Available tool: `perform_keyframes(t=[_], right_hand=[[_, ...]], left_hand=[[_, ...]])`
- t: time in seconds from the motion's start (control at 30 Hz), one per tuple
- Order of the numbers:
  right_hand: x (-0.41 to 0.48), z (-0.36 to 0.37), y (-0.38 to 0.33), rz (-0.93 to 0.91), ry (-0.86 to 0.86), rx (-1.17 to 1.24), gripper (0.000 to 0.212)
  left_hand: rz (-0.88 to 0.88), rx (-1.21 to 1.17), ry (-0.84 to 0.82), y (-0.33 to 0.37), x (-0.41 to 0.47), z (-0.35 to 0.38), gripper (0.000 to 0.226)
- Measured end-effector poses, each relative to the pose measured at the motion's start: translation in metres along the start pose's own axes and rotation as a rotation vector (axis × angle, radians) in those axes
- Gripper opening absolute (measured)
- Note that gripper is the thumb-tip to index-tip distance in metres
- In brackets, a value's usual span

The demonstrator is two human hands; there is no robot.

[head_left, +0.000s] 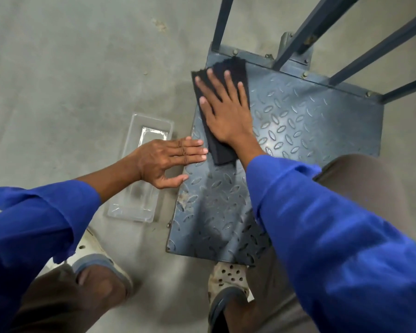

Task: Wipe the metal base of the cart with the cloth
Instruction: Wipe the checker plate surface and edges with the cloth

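Blue-grey metal with a raised diamond pattern made up the base (pixel 298 121) of the cart, which lay on a concrete floor (pixel 70 68) with its frame bars (pixel 296 32) rising at the far side. I saw a black cloth (pixel 228 68), a long folded strip, lying flat on the far-left part of that base. Its long axis ran from near to far, roughly along the base's left edge.

My right hand (pixel 226 114) lay flat on top of the cloth, fingers spread wide and pressing down, not pinching it. The cloth showed beyond the fingertips on the far side and below the wrist on the near side. My left hand (pixel 163 162) rested open at the left edge of the base, fingers held together and pointing right, their tips just beside the near end of the cloth. It gripped nothing.

The right hand was the one on the cloth, so I judged it would do the wiping. Most of the unwiped surface, by my reading, lay to the right and toward me, where pale smudges (pixel 185 195) marked the near-left area. A clear plastic tray (pixel 142 174) sat on the floor just left of the base.
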State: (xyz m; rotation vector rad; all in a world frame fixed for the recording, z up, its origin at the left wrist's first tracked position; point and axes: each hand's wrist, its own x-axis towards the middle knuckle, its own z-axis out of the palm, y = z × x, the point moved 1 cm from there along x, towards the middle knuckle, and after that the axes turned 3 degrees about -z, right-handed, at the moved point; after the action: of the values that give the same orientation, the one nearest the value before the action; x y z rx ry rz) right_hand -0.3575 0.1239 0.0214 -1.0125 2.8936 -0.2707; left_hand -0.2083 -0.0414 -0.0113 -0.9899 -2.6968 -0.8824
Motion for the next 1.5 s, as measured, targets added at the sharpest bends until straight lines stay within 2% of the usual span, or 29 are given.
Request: perform_keyframes(t=[0.07, 0.13, 0.2, 0.27, 0.37, 0.43, 0.57, 0.67, 0.77, 0.87, 1.0, 1.1, 1.23, 1.4, 1.5], right_hand=[[-0.034, 0.001, 0.012, 0.011, -0.007, 0.009, 0.054], [-0.053, -0.004, 0.038, 0.164, 0.015, 0.022, 0.055], [-0.036, -0.010, 0.054, 0.310, 0.013, 0.030, 0.057], [-0.001, -0.008, 0.045, 0.364, 0.022, 0.046, 0.058], [0.018, 0.000, 0.009, 0.182, 0.027, 0.013, 0.057], [-0.008, 0.005, -0.001, 0.057, 0.020, 0.013, 0.054], [-0.065, 0.001, 0.027, 0.188, 0.011, 0.054, 0.053], [-0.035, -0.005, 0.048, 0.291, 0.005, 0.058, 0.055], [0.010, -0.006, 0.047, 0.237, 0.007, 0.038, 0.055], [-0.025, 0.002, 0.026, 0.161, 0.034, 0.033, 0.053], [-0.126, 0.009, 0.010, 0.509, 0.151, -0.007, 0.053], [-0.104, 0.009, 0.018, 0.574, 0.157, 0.015, 0.054], [-0.073, 0.012, 0.015, 0.487, 0.133, 0.020, 0.055], [-0.151, 0.017, -0.047, 0.185, 0.047, 0.058, 0.052], [-0.147, 0.013, -0.019, 0.266, 0.062, 0.023, 0.052]], left_hand=[[0.001, 0.001, -0.009, -0.001, 0.000, -0.002, 0.056], [0.002, 0.003, -0.013, -0.001, 0.000, -0.002, 0.057], [-0.001, 0.002, -0.004, 0.000, 0.001, -0.001, 0.058], [-0.010, 0.000, 0.005, 0.001, 0.001, 0.001, 0.058], [-0.018, 0.017, 0.005, 0.003, 0.001, 0.000, 0.057], [-0.006, 0.013, -0.018, 0.003, 0.003, -0.002, 0.057], [0.004, 0.022, -0.006, 0.000, 0.006, -0.004, 0.053], [0.042, 0.066, 0.006, -0.007, 0.013, -0.005, 0.049], [0.098, 0.155, -0.012, -0.025, 0.023, -0.012, 0.046], [0.029, 0.208, 0.025, -0.039, 0.034, -0.022, 0.043], [-0.055, 0.221, 0.023, -0.048, 0.054, -0.026, 0.043], [-0.106, 0.235, -0.042, -0.063, 0.077, -0.034, 0.046], [-0.188, 0.226, -0.146, -0.082, 0.103, -0.048, 0.051], [-0.208, 0.191, -0.162, -0.096, 0.112, -0.055, 0.051], [-0.211, 0.188, -0.157, -0.100, 0.115, -0.057, 0.050]])
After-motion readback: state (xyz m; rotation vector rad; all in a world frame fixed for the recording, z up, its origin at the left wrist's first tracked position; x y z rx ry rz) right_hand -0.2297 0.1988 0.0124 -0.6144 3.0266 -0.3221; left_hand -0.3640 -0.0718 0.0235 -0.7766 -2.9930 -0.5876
